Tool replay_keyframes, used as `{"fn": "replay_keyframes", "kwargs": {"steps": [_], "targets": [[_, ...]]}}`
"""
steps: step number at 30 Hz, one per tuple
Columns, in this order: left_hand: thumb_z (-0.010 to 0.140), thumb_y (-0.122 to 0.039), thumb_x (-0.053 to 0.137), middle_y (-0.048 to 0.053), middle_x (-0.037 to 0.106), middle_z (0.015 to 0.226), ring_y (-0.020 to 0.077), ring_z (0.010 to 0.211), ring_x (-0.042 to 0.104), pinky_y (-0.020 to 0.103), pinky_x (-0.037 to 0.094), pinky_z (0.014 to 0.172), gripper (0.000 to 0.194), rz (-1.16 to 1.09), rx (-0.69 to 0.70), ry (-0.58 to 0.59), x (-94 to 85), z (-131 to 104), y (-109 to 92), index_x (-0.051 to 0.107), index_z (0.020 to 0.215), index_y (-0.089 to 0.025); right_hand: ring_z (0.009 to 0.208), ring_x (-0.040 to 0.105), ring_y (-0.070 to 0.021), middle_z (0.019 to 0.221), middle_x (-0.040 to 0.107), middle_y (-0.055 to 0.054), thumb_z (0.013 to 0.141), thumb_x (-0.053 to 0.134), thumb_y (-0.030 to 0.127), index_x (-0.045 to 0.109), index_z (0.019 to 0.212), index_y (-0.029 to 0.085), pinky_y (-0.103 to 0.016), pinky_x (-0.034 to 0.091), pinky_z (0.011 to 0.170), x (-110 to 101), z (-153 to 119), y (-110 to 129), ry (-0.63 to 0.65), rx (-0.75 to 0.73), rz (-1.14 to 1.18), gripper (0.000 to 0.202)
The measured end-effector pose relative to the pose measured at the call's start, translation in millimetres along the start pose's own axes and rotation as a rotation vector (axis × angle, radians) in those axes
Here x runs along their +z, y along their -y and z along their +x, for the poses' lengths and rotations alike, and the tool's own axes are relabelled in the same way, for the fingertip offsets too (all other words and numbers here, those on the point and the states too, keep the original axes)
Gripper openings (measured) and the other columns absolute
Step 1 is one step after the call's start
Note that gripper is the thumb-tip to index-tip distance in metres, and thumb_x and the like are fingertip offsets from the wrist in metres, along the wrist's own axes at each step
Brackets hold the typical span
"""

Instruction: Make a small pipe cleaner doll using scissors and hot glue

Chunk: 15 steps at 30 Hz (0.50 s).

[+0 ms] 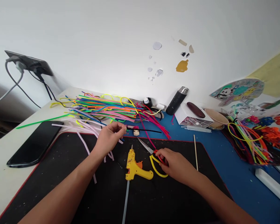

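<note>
My right hand is closed on the red handle of a pair of scissors. The blades point up and left, and a yellow handle loop hangs below my fingers. My left hand is pinched at the back edge of the black mat; whatever it holds is too small to make out. Between my hands lies a yellow glue gun, nozzle away from me, with a glue stick out of its rear. Just beyond is a small cream-coloured piece with dark dots.
A pile of colourful pipe cleaners lies along the wall, with lilac ones reaching onto the mat. A phone is at left. At right are a thin stick, a black flask, a white box and more pipe cleaners.
</note>
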<state>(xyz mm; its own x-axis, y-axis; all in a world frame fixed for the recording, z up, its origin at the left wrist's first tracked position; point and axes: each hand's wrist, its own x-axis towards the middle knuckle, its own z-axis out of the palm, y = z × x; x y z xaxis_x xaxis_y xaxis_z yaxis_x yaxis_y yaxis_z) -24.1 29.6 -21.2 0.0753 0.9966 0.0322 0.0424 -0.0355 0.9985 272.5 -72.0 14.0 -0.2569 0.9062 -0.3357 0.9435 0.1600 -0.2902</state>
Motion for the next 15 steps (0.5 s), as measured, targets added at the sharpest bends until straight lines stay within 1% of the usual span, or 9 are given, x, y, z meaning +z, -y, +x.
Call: {"fn": "replay_keyframes", "kwargs": {"steps": [4, 8, 12, 15], "targets": [[0.080, -0.048, 0.078, -0.002, 0.063, 0.067, 0.0125, 0.058, 0.050, 0.027, 0.039, 0.058, 0.029, 0.014, -0.002, 0.005, -0.7, 0, 4, 0.070, 0.079, -0.021, 0.079, 0.070, -0.0167, 0.114, 0.073, -0.004, 0.087, 0.067, 0.009, 0.069, 0.121, 0.025, -0.027, 0.043, 0.071, -1, -9, -5, 0.013, 0.044, 0.074, 0.038], [0.080, -0.049, 0.079, -0.002, 0.064, 0.069, 0.0124, 0.059, 0.050, 0.027, 0.039, 0.058, 0.030, 0.021, -0.014, 0.013, -0.8, 2, 7, 0.071, 0.080, -0.020, 0.080, 0.068, -0.0179, 0.104, 0.075, -0.001, 0.084, 0.066, 0.010, 0.068, 0.122, 0.026, -0.027, 0.043, 0.072, 0, -18, -4, 0.032, 0.099, 0.134, 0.041], [0.079, -0.052, 0.079, -0.002, 0.062, 0.068, 0.0122, 0.058, 0.050, 0.026, 0.038, 0.056, 0.033, 0.015, -0.032, 0.016, 0.0, 1, 5, 0.070, 0.080, -0.020, 0.079, 0.067, -0.0187, 0.099, 0.074, -0.001, 0.087, 0.066, 0.016, 0.066, 0.118, 0.026, -0.027, 0.042, 0.070, 5, -26, 0, 0.059, 0.141, 0.173, 0.032], [0.079, -0.052, 0.080, -0.002, 0.061, 0.067, 0.0120, 0.057, 0.050, 0.025, 0.038, 0.055, 0.034, 0.007, -0.055, 0.008, 0.6, 0, 3, 0.071, 0.080, -0.020, 0.078, 0.067, -0.0192, 0.099, 0.075, -0.001, 0.089, 0.068, 0.018, 0.065, 0.114, 0.027, -0.028, 0.041, 0.069, 8, -29, 4, 0.054, 0.146, 0.151, 0.027]]}}
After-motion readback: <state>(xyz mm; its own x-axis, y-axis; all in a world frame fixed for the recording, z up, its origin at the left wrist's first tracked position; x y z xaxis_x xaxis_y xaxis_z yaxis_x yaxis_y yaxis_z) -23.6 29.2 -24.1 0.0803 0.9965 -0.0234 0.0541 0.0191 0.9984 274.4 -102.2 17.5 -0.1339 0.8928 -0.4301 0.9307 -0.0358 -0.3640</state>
